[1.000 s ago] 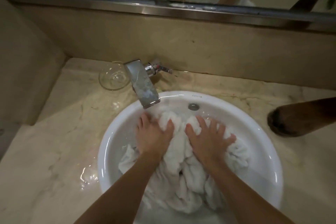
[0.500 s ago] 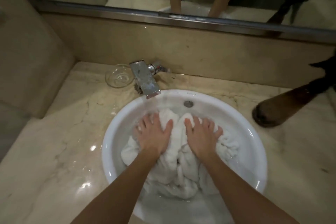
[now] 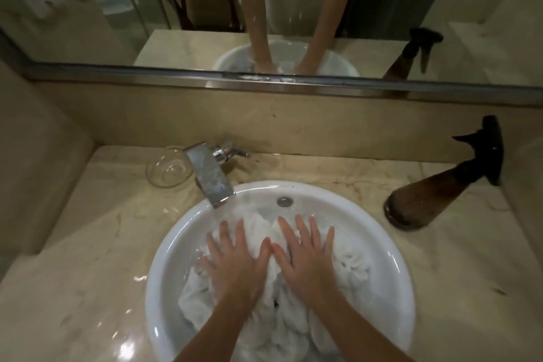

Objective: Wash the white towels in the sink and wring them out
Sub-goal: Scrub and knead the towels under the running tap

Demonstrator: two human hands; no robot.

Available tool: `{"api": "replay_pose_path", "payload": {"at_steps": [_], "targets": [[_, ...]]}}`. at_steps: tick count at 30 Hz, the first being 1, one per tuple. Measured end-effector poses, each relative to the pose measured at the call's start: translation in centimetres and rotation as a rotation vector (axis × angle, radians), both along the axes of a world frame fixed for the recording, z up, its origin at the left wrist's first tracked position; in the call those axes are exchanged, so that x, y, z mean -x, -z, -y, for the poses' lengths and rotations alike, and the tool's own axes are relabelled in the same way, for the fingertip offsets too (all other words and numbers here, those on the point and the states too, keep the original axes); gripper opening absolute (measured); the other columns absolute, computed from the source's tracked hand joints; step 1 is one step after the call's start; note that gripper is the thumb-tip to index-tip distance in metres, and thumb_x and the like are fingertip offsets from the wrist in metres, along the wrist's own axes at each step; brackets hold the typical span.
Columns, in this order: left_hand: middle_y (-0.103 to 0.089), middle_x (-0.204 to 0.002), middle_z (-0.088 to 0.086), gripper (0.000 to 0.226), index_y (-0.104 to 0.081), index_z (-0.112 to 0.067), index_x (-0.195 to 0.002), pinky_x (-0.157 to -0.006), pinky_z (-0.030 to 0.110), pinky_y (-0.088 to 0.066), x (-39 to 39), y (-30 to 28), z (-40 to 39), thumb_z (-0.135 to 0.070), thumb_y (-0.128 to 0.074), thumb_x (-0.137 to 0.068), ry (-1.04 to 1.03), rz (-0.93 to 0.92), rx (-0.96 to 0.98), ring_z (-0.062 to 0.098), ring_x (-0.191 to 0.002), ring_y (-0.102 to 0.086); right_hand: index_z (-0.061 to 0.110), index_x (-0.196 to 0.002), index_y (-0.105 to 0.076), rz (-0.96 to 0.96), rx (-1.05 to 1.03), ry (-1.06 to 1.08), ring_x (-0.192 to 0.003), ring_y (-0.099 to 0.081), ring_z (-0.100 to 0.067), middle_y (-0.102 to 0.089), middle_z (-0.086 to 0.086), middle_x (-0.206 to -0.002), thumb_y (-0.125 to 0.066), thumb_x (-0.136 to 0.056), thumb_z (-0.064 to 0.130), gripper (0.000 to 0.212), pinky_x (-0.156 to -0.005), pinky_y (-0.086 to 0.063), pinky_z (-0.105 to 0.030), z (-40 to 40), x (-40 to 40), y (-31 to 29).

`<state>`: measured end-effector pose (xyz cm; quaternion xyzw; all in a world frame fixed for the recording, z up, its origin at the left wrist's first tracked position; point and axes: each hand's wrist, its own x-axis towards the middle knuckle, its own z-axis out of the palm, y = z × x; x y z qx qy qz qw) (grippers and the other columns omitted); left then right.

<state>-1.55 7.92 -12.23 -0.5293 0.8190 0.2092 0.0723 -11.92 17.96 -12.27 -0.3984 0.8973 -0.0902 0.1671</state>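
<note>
So your round white ceramic sink (image 3: 164,270) is pretty much stuffed: the bunched-up wet white towels (image 3: 349,264) fill the bowl from just under the overflow hole (image 3: 284,201) down to the near rim, with only a thin crescent of bare basin showing on the left and right sides. Not much room to slide anything sideways in there.

The flat chrome faucet spout (image 3: 210,176) pokes in over the back-left rim, just beyond your left fingertips. On the beige marble counter (image 3: 73,258) there's a clear glass dish (image 3: 169,167) left of the faucet, and a brown spray bottle with a black trigger (image 3: 426,200) off to the right, well apart from the bowl. The mirror ledge (image 3: 293,84) runs along the back.

Both hands are flat on top of the pile, fingers spread and pointing away from you. Your left hand (image 3: 235,261) and right hand (image 3: 302,258) sit side by side with thumbs nearly touching, palms pressing down, nothing actually gripped. The towels lie under and around both palms, spilling out more on the right.

The heap runs roughly near-to-far, with its folds trailing back toward your wrists.
</note>
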Motion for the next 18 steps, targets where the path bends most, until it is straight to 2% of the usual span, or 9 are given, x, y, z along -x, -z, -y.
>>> {"api": "replay_pose_path", "payload": {"at_steps": [3,5,7,10,13,16,18], "targets": [[-0.018,-0.164,0.009,0.09,-0.018,-0.031,-0.156,-0.118,0.058,-0.016,0.6,1.3,0.5,-0.072,-0.002,-0.078,0.003,0.028,0.058,0.038,-0.15,-0.011,0.041,-0.15,-0.039,-0.073,0.011,0.026,-0.145,-0.035,-0.036,-0.047,-0.002,-0.152,-0.014,-0.098,0.066,0.063,-0.114,-0.016,-0.071,1.0,0.3,1.1],[-0.042,-0.151,0.023,0.078,-0.035,-0.023,-0.15,-0.112,0.061,-0.025,0.8,2.7,1.0,-0.063,-0.022,-0.083,0.002,-0.072,0.15,0.046,-0.141,-0.031,0.039,-0.149,-0.042,-0.121,0.057,0.018,-0.141,-0.04,-0.038,-0.05,-0.002,-0.15,-0.022,-0.098,0.064,0.06,-0.111,-0.02,-0.073,1.4,0.5,1.6],[-0.054,-0.135,0.031,0.071,-0.04,-0.015,-0.143,-0.11,0.06,-0.022,0.5,3.9,1.0,-0.053,-0.035,-0.083,0.041,-0.182,0.278,0.048,-0.134,-0.038,0.036,-0.148,-0.044,-0.174,0.098,-0.001,-0.139,-0.042,-0.041,-0.05,-0.004,-0.149,-0.032,-0.095,0.062,0.06,-0.11,-0.022,-0.073,1.5,0.8,2.1],[-0.058,-0.128,0.031,0.068,-0.042,-0.012,-0.14,-0.112,0.063,-0.021,0.0,4.2,1.0,-0.048,-0.036,-0.082,0.077,-0.278,0.37,0.046,-0.132,-0.041,0.03,-0.147,-0.048,-0.208,0.138,-0.013,-0.131,-0.048,-0.042,-0.054,-0.006,-0.144,-0.04,-0.09,0.058,0.064,-0.111,-0.021,-0.071,1.6,0.8,2.6],[-0.057,-0.129,0.03,0.066,-0.042,-0.013,-0.14,-0.111,0.065,-0.023,0.0,3.7,0.8,-0.047,-0.035,-0.083,0.077,-0.297,0.371,0.044,-0.128,-0.043,0.028,-0.144,-0.051,-0.204,0.205,0.018,-0.127,-0.051,-0.039,-0.056,-0.005,-0.14,-0.033,-0.092,0.057,0.062,-0.111,-0.023,-0.068,1.6,0.7,2.8],[-0.055,-0.135,0.028,0.067,-0.045,-0.016,-0.142,-0.113,0.06,-0.018,0.0,3.5,0.6,-0.05,-0.035,-0.084,0.067,-0.288,0.362,0.037,-0.133,-0.036,0.027,-0.143,-0.053,-0.206,0.229,0.029,-0.125,-0.051,-0.037,-0.058,-0.004,-0.138,-0.035,-0.092,0.055,0.061,-0.111,-0.025,-0.065,1.5,0.3,2.6],[-0.049,-0.144,0.024,0.07,-0.048,-0.017,-0.143,-0.113,0.063,-0.022,0.1,3.1,0.5,-0.054,-0.035,-0.085,0.05,-0.267,0.32,0.037,-0.139,-0.034,0.027,-0.142,-0.054,-0.211,0.219,0.039,-0.122,-0.052,-0.036,-0.059,-0.004,-0.137,-0.038,-0.092,0.053,0.059,-0.112,-0.026,-0.063,1.4,0.0,2.5]]}}
